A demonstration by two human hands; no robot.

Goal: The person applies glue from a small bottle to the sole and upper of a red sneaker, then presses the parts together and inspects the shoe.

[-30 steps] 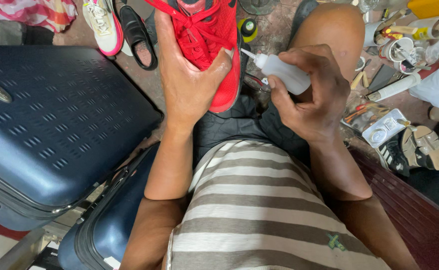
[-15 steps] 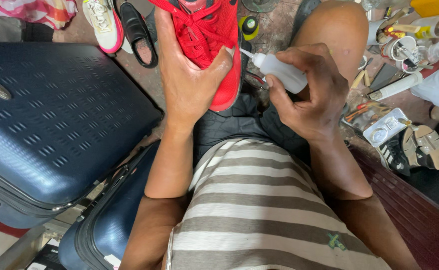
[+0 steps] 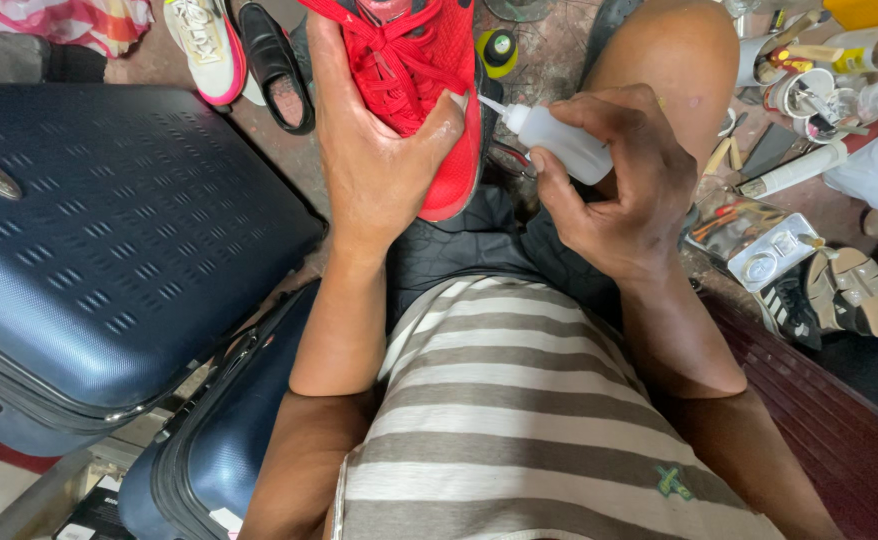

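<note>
**Nozzle tip meets the red shoe's edge**

Over the last second very little moves: the small white plastic squeeze bottle (image 3: 564, 145) has crept a touch closer, so its thin nozzle now sits right at the side edge of the red mesh lace-up sports shoe (image 3: 414, 80), where upper meets dark sole. I judge this to be the point where liquid goes into the seam, so steadiness matters more than travel.

The left hand (image 3: 374, 165) wraps the shoe from beneath and behind, fingers closed around the upper and the thumb pressed flat on the red fabric near the nozzle. The right hand (image 3: 624, 190) curls all its fingers round the bottle's body, thumb under it. The shoe rests above the lap, toe toward the person, over dark shorts.

The shoe's mesh looks soft and woven, its flat laces crossing in neat rows. The bottle is smooth, slightly translucent and cylindrical, tapering to a fine spout. To the left lies a large navy hard-shell suitcase (image 3: 109, 250) with a dimpled, ribbed lid. Beyond it sit a white and pink trainer (image 3: 204, 45) and a glossy black leather shoe (image 3: 277, 65). Tools and sandals crowd the right side.
</note>
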